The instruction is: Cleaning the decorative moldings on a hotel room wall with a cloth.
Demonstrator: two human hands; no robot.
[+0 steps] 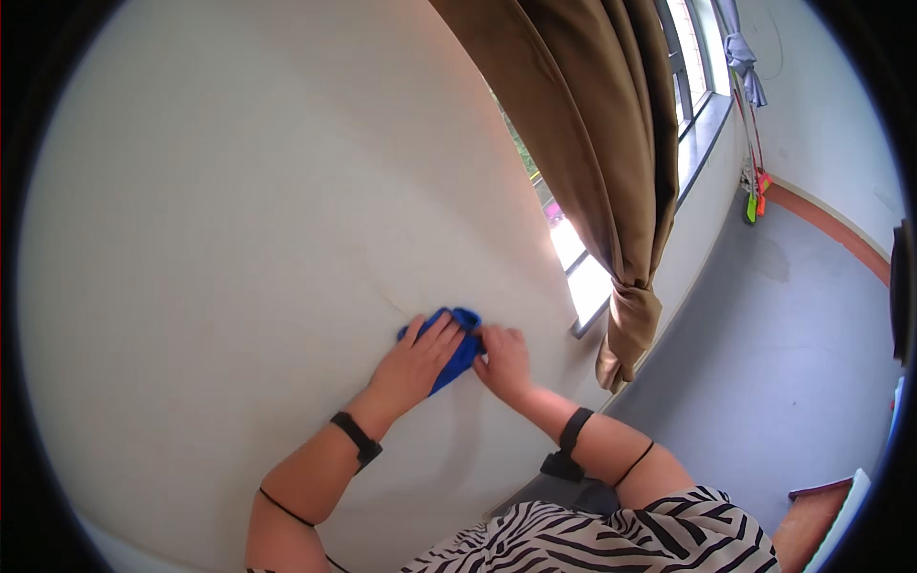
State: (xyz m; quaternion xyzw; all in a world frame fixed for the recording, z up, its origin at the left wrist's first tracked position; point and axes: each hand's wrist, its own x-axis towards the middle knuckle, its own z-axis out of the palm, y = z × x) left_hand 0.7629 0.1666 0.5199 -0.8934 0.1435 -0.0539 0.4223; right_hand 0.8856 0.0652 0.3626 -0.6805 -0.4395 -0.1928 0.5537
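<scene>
Against the white wall [251,215] is a bunched blue cloth [458,364], with a folded loop at its upper end. My left hand [412,362] lies over the cloth and holds it to the wall, fingers stretched across it. At the cloth's right edge, my right hand [507,362] has its fingers curled and its thumb and fingertips on the fabric. Part of the cloth is hidden under the left palm. A faint thin mark [392,299] runs along the wall just above the left fingers.
A brown curtain [573,129], knotted near its bottom, hangs right of my hands beside a window [591,290]. Grey floor [723,344] stretches to the right. Long-handled cleaning tools [756,193] stand in the far corner below a knotted pale curtain [741,61]. Brown-topped furniture [820,519] is at lower right.
</scene>
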